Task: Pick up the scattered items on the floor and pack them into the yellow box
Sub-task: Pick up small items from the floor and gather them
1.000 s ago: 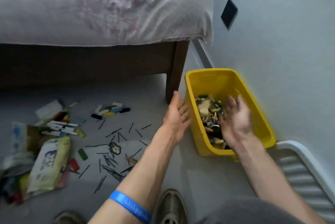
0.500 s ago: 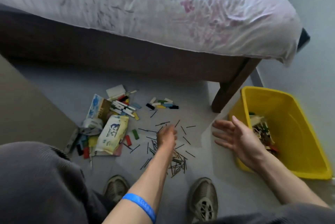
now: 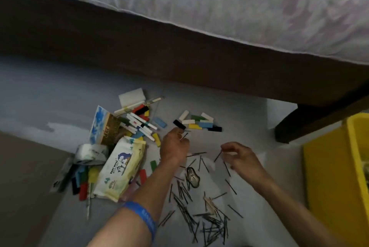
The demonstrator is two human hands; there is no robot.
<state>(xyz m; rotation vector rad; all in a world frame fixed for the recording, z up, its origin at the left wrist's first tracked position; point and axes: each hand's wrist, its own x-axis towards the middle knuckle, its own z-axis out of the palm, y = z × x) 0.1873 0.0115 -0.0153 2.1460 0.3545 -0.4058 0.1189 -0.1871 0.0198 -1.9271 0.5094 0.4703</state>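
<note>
Thin dark sticks (image 3: 201, 214) lie scattered over the grey floor in front of me. My left hand (image 3: 174, 148) hovers over them and pinches one stick between thumb and fingers. To its right, my right hand (image 3: 240, 158) pinches another dark stick (image 3: 217, 156) by its upper end. A small metal clip (image 3: 193, 177) rests between my forearms. Coloured flat blocks (image 3: 199, 123) lie just beyond my left hand. The yellow box (image 3: 327, 176) stands at the right edge, only partly in view.
A pile at the left holds a wipes packet (image 3: 121, 166), white markers (image 3: 140, 125), a tape roll (image 3: 90, 153), a booklet (image 3: 101, 125) and more blocks. The bed frame (image 3: 179, 53) and its leg (image 3: 295, 125) run across the back.
Both hands left the yellow box and swung left, down to the scattered sticks. Each hand has now pinched a stick. My view turned left, so the box sits at the right edge.
</note>
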